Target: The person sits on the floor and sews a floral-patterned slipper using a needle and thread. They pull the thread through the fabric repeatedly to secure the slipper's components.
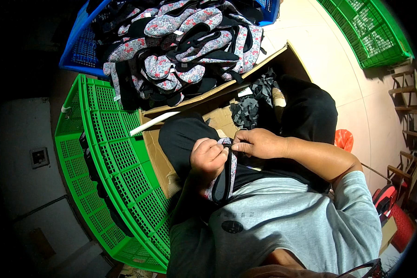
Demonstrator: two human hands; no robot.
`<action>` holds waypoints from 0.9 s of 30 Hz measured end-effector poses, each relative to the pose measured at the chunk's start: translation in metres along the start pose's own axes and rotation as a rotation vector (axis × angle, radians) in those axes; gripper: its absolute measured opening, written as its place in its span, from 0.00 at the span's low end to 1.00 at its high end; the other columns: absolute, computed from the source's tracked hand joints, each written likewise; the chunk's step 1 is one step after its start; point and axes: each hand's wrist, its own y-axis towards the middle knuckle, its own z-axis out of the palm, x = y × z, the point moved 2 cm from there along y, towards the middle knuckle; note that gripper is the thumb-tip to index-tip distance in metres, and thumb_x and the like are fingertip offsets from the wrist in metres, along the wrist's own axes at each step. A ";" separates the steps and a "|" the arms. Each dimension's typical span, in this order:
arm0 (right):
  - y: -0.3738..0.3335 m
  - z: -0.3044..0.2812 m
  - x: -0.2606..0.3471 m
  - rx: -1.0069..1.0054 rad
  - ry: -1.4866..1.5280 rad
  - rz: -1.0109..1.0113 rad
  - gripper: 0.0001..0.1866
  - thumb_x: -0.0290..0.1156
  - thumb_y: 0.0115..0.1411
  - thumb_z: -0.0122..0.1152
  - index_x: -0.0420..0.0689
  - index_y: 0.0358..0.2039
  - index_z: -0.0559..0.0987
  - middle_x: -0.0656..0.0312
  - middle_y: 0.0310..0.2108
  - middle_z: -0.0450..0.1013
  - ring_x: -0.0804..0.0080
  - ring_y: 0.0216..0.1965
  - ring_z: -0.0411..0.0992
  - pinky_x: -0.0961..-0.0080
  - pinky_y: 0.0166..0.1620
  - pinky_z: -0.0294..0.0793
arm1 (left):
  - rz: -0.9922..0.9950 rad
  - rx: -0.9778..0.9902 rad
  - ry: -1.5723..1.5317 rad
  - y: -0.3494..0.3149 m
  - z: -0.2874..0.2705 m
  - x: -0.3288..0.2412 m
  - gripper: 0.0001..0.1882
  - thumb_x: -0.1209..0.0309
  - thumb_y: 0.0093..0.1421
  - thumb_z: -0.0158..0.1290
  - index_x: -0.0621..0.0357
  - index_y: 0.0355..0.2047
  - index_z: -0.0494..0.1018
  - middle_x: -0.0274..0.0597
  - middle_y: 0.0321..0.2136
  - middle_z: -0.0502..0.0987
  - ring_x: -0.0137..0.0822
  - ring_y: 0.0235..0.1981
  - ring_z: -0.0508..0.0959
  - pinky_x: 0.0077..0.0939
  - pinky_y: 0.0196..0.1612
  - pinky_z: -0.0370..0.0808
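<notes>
A padded floral fabric piece with black edging (233, 172) lies in my lap, its upper end raised between my hands. My left hand (208, 158) is closed around that end, knuckles up. From the right, my right hand (260, 142) pinches the black edge between thumb and bent fingers, close to the left hand. The lower part of the piece hangs against my grey shirt. Its exact kind I cannot make out. A large pile of similar floral and black pieces (185, 37) is heaped ahead of me.
A blue crate (85, 58) stands around the pile. At my left is a green crate (120, 155) holding dark things. Between my legs, a cardboard box (282, 53) contains black scraps (255, 109). A white rod (154, 123) crosses its left side. Another green crate (373, 34) stands far right.
</notes>
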 end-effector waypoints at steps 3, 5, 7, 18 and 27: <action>0.000 0.002 -0.001 -0.030 -0.008 -0.029 0.17 0.46 0.68 0.56 0.43 0.40 0.76 0.59 0.25 0.77 0.70 0.27 0.77 0.71 0.35 0.74 | -0.012 0.030 0.024 0.000 -0.001 -0.001 0.05 0.77 0.44 0.61 0.59 0.22 0.75 0.37 0.25 0.75 0.38 0.32 0.77 0.36 0.39 0.75; 0.001 0.003 -0.003 -0.031 -0.007 -0.030 0.17 0.46 0.68 0.56 0.42 0.40 0.76 0.60 0.25 0.76 0.71 0.27 0.76 0.72 0.35 0.74 | -0.012 0.025 0.024 0.001 -0.001 -0.002 0.05 0.77 0.44 0.61 0.59 0.22 0.75 0.37 0.25 0.75 0.38 0.32 0.77 0.36 0.39 0.75; 0.001 0.003 -0.003 -0.034 0.010 -0.028 0.18 0.47 0.67 0.56 0.42 0.39 0.76 0.58 0.25 0.76 0.66 0.28 0.76 0.68 0.35 0.74 | -0.006 0.014 0.013 0.000 -0.001 -0.001 0.06 0.77 0.43 0.62 0.60 0.22 0.75 0.38 0.25 0.75 0.39 0.31 0.77 0.36 0.38 0.75; 0.004 0.004 -0.005 0.004 0.083 0.015 0.16 0.44 0.68 0.56 0.42 0.39 0.76 0.62 0.25 0.75 0.74 0.27 0.75 0.73 0.34 0.74 | 0.011 -0.002 -0.009 -0.001 0.001 0.000 0.07 0.78 0.41 0.63 0.62 0.22 0.76 0.39 0.25 0.75 0.41 0.30 0.76 0.38 0.35 0.75; 0.003 0.003 -0.002 -0.025 0.037 0.011 0.19 0.49 0.67 0.56 0.44 0.38 0.77 0.57 0.24 0.76 0.59 0.29 0.77 0.63 0.35 0.73 | 0.013 0.008 -0.010 -0.001 0.001 0.000 0.07 0.78 0.40 0.62 0.61 0.21 0.75 0.39 0.25 0.75 0.40 0.30 0.76 0.37 0.36 0.75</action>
